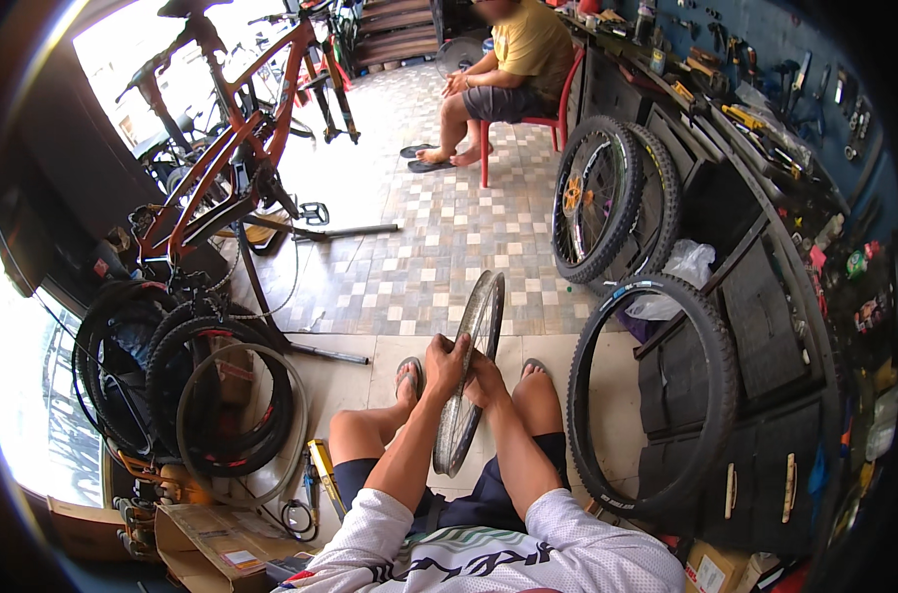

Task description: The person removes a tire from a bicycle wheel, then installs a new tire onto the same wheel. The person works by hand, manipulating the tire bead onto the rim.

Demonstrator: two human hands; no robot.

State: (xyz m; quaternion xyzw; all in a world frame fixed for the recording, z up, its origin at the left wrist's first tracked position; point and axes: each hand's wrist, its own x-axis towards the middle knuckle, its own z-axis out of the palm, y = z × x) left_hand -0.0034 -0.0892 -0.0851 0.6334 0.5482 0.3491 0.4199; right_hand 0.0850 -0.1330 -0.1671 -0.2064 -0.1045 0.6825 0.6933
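A bare bicycle wheel [453,450], with a silver rim, thin spokes and no tyre, stands nearly upright between my knees. My left hand [447,364] is closed on its left side, near the middle. From the other side my right hand [485,381] grips the wheel at about the same height, and part of its fingers is hidden behind the rim and spokes. The hub is covered by my hands. A loose black knobby tyre [711,336] leans on the dark cabinet just right of my legs.
An orange bike frame [240,138] hangs on a repair stand [330,353] at left. Several tyres [158,366] are piled below it, beside a cardboard box [197,544]. Wheels with tyres [597,198] lean at right by the tool-strewn workbench [721,119]. A person [528,59] sits on a red chair [574,84].
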